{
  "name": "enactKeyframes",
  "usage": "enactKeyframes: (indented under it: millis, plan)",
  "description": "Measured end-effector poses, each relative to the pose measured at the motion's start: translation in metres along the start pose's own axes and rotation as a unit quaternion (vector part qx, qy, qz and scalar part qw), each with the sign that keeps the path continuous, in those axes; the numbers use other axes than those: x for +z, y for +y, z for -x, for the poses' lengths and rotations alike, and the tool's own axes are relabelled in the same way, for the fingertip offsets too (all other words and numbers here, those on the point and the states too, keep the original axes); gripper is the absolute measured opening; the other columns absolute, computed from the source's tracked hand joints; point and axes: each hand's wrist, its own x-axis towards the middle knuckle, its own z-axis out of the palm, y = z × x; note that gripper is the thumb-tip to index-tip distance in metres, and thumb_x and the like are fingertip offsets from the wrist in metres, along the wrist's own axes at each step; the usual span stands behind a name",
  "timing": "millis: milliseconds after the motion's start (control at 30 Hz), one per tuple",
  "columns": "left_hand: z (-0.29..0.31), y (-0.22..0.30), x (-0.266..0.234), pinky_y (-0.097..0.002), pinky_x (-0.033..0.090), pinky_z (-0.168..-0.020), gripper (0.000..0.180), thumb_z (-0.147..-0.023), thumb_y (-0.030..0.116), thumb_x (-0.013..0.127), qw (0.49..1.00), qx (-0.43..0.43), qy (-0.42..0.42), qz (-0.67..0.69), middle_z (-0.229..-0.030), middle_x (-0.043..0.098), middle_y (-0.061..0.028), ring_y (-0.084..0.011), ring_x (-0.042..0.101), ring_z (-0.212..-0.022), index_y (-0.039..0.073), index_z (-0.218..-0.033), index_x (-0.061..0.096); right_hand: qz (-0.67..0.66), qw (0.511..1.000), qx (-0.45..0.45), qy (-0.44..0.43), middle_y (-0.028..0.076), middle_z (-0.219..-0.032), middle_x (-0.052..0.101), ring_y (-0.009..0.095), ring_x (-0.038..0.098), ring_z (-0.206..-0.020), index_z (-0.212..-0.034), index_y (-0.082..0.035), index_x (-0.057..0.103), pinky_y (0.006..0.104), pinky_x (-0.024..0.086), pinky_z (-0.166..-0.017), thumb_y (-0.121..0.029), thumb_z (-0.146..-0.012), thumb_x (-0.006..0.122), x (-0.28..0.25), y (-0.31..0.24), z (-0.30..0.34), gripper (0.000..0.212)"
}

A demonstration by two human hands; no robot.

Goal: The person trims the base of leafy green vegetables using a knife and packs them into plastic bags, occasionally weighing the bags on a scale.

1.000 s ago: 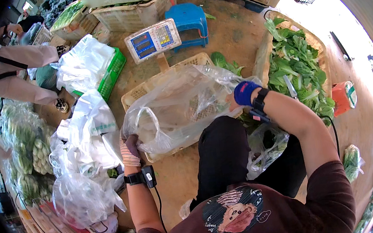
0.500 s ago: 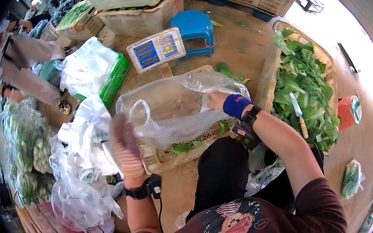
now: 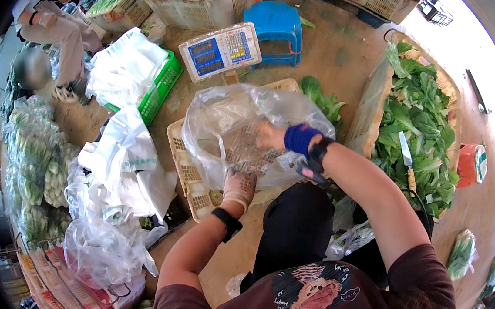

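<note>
Two hands at a clear plastic bag (image 3: 225, 115).
It lies spread across a pale crate (image 3: 183, 162), before a scale display (image 3: 220, 52). The gloved left hand (image 3: 240, 187) meets its near edge; the bare right hand (image 3: 270, 136) (blurred) is at its middle. Whether either pinches plastic, I cannot tell.

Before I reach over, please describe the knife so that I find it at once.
On the picture's right stands a tan crate heaped with leafy greens. The knife lies on top of them, blade pointing toward the crate's far end. Its silvery blade and light-brown handle set it apart from the greens.
</note>
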Motion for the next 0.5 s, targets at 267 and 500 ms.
enactKeyframes:
  millis: [267, 500]
  plan:
    - [0.097, -0.022, 0.030, -0.0442, 0.032, -0.094, 0.065, -0.078, 0.052, 0.051, 0.979, -0.095, 0.110, 0.145, -0.121, 0.047, -0.0212, -0.0383, 0.042, -0.112, 0.008, -0.125, 0.042, -0.210, 0.876, 0.052, 0.432, 0.019, -0.135, 0.032, 0.026, 0.036, -0.122, -0.140, -0.012, 0.011, 0.0308, 0.029, -0.098, -0.030, -0.083, 0.056, -0.066, 0.038, -0.044, 0.074]
    - [-0.005, -0.034, -0.084, -0.0433, 0.034, -0.094, 0.050, -0.081, 0.042, 0.051, 0.837, 0.037, 0.001, 0.546, -0.118, 0.049, -0.0208, -0.0342, 0.046, -0.109, 0.005, -0.115, 0.050, 0.307, 0.948, 0.066, -0.055, 0.011, -0.114, 0.054, 0.032, 0.052, -0.102, -0.112, -0.017, 0.056, 0.0386, 0.043, -0.084, -0.033, -0.070, 0.067, 0.002, 0.017, -0.018, 0.046]
